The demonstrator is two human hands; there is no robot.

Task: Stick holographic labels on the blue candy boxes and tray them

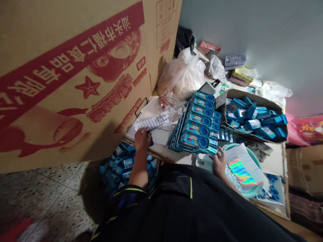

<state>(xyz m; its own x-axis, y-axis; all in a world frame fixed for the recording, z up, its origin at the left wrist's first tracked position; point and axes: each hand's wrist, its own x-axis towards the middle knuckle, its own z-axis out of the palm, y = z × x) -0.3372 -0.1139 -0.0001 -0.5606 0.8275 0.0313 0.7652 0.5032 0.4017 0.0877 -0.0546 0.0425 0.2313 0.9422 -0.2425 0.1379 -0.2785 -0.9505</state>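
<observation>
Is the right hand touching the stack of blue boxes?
Touching: the head view shows the right hand with fingertips on the near corner of the stack of blue boxes.

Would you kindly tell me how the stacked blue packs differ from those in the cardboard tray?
The stacked blue packs lie in neat overlapping rows, while those in the cardboard tray lie jumbled at mixed angles. The stacked packs rest on the table; the tray's packs are walled in by cardboard. Both are bright blue.

Stacked blue boxes (200,122) seem to hem in the right hand (219,163).
</observation>
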